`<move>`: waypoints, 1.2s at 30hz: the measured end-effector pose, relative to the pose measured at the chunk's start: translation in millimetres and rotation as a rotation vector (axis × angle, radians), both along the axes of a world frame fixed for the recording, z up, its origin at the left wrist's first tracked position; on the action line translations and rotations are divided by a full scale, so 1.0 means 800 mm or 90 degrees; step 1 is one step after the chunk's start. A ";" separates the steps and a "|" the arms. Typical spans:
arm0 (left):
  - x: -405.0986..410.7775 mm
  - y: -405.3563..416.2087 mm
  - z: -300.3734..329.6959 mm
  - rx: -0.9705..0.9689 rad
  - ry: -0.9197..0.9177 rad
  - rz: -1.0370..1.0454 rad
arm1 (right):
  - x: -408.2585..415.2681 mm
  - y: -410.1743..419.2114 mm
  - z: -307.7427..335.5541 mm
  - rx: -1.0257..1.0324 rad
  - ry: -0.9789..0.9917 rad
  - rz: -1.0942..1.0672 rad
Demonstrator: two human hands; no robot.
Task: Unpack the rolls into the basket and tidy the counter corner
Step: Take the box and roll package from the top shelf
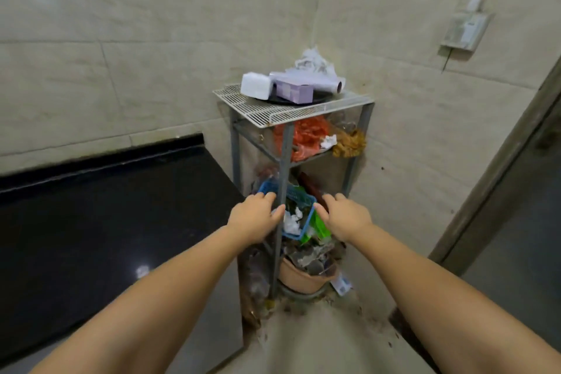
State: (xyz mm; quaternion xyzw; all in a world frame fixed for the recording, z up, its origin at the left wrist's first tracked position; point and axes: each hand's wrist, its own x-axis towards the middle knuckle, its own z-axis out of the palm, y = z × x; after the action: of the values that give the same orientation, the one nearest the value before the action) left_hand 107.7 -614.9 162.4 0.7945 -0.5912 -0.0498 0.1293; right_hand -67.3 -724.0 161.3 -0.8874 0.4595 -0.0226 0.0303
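Left hand (255, 218) and right hand (343, 217) flank one blue basket (300, 195) behind one rack post (284, 161); right grip spread empty, left grip's hold unclear.

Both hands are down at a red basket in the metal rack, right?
Not quite. The basket is blue, not red, as the head view shows. The left hand and right hand are indeed down at it in the metal rack.

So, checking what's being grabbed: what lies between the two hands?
Head view: the blue basket, white paper scraps inside, between left hand and right hand, with the rack's leg crossing in front.
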 end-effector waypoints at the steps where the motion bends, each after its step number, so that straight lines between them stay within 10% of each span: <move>1: 0.020 -0.027 0.015 -0.022 -0.013 0.003 | 0.021 -0.029 0.014 -0.017 -0.012 0.005; 16: 0.226 -0.367 0.150 -0.231 -0.159 0.109 | 0.238 -0.358 0.161 -0.209 -0.142 0.088; 22: 0.262 -0.448 0.134 -0.158 0.034 0.311 | 0.298 -0.441 0.165 -0.027 -0.066 0.046; 36: 0.359 -0.302 0.147 -0.352 -0.001 0.508 | 0.452 -0.363 0.215 0.064 -0.120 0.296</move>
State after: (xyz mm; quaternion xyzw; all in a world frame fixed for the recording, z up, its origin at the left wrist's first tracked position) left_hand 394.7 -856.5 280.2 0.8952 -0.2316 0.1631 0.3441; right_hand 294.5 -1014.2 333.4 -0.9606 0.2388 -0.0746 0.1212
